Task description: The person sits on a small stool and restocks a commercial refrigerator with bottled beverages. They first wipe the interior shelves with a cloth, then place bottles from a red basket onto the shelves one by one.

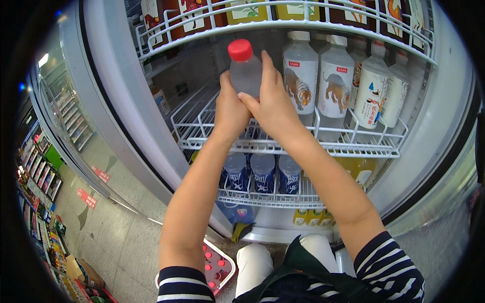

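Note:
Both my hands reach into a display fridge, raised in front of a white wire shelf point(329, 149). A clear plastic bottle point(244, 75) with a red cap stands upright between them. My left hand point(231, 106) wraps its lower left side, and my right hand point(271, 94) lies along its right side, the thumb across its lower front. The bottle's base is hidden by my hands. To the right, on the shelf, stand white-capped bottles with tiger labels point(301, 81) and red-capped bottles with white illustrated labels point(373, 87).
An upper wire rack point(280, 19) holds more bottles. Blue-labelled bottles point(263, 176) stand below. On the floor by my knees is a basket point(229, 270) of red-capped bottles. The fridge's frame point(125, 94) borders the left; store shelves point(39, 163) and cardboard boxes point(89, 272) lie beyond.

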`<state>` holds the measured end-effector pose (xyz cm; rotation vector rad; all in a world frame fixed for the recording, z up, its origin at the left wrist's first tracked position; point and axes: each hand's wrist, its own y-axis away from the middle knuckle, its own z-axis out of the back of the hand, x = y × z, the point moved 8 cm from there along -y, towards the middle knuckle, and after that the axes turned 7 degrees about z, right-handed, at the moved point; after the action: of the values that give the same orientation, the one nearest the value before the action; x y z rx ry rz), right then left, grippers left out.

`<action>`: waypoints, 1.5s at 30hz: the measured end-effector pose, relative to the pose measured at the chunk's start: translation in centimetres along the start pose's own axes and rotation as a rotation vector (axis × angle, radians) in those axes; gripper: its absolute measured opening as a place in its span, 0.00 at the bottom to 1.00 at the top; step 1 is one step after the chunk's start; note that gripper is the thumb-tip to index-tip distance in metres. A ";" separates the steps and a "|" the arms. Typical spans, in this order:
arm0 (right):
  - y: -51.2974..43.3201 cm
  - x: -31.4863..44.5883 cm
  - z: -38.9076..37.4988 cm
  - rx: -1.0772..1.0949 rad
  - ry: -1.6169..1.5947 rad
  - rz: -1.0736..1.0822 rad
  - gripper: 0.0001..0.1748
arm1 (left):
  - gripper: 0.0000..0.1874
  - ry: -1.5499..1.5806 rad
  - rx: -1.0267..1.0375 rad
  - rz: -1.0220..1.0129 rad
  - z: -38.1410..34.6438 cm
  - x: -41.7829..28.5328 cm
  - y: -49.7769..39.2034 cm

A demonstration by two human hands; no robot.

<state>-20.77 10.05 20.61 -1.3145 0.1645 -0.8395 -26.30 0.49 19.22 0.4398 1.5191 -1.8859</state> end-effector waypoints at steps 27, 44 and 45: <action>4.1 -0.6 -4.2 0.375 0.482 0.347 0.11 | 0.42 0.042 0.479 0.345 -12.7 12.2 -15.6; 4.2 -0.3 -4.6 0.372 0.437 0.363 0.08 | 0.43 -0.155 0.391 0.439 -7.3 9.0 -13.1; 4.3 0.1 -4.8 0.368 0.407 0.371 0.08 | 0.42 -0.160 0.422 0.456 -5.8 8.8 -11.4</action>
<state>-21.41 6.28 15.40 -0.7279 0.5320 -0.7643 -41.20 4.60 20.43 0.7350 0.8221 -1.8096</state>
